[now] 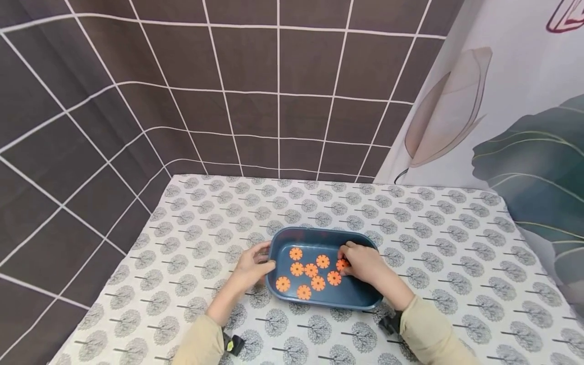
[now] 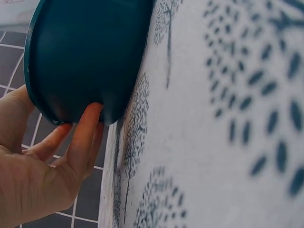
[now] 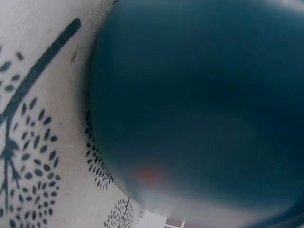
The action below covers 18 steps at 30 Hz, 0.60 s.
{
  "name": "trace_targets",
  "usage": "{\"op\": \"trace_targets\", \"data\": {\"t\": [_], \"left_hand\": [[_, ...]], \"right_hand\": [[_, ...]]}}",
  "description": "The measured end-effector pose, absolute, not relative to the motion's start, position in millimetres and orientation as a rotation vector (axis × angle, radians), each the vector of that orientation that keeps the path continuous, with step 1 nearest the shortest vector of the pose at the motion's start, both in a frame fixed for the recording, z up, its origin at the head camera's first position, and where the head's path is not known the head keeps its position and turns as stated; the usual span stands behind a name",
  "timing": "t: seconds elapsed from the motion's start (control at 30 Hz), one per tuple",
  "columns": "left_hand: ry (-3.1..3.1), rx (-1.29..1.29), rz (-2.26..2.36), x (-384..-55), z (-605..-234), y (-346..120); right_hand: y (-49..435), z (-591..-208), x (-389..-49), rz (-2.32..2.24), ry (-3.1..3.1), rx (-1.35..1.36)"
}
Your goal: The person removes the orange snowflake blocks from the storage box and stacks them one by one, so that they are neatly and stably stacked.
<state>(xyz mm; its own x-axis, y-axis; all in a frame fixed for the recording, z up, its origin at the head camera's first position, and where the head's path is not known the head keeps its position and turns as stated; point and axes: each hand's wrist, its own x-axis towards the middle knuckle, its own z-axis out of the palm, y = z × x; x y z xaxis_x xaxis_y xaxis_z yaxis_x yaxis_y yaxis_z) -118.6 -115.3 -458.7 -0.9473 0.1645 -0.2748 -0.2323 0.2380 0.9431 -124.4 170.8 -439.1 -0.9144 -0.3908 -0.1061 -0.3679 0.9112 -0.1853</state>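
Note:
A dark blue plastic basin (image 1: 324,304) with rounded corners sits on the table. Several orange notched discs (image 1: 311,270), each with a small dark centre, lie spread over its floor. At the basin's left end, my left hand (image 1: 251,263) grips the wall, thumb over the rim and fingers against the outside. The left wrist view shows those fingertips (image 2: 95,109) on the basin's outer wall. My right hand (image 1: 365,261) reaches inside at the right, its curled fingers and thumb pinching an orange disc (image 1: 342,264). In the right wrist view the basin's wall (image 3: 190,104) hides that hand.
A white tablecloth (image 1: 219,223) with grey tree prints covers the table. Behind it hangs a dark curtain (image 1: 251,61) with a white grid, and at the right a pale leaf-patterned cloth (image 1: 515,66). Dark straps with small devices (image 1: 234,344) sit at both wrists.

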Motion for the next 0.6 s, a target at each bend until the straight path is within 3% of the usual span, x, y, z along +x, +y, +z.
{"op": "trace_targets", "data": {"t": [0.6], "left_hand": [[2.209, -0.067, 1.76, -120.7, -460.3, -116.2]], "right_hand": [[166.5, -435.8, -130.0, -0.391, 2.886, -0.341]]}}
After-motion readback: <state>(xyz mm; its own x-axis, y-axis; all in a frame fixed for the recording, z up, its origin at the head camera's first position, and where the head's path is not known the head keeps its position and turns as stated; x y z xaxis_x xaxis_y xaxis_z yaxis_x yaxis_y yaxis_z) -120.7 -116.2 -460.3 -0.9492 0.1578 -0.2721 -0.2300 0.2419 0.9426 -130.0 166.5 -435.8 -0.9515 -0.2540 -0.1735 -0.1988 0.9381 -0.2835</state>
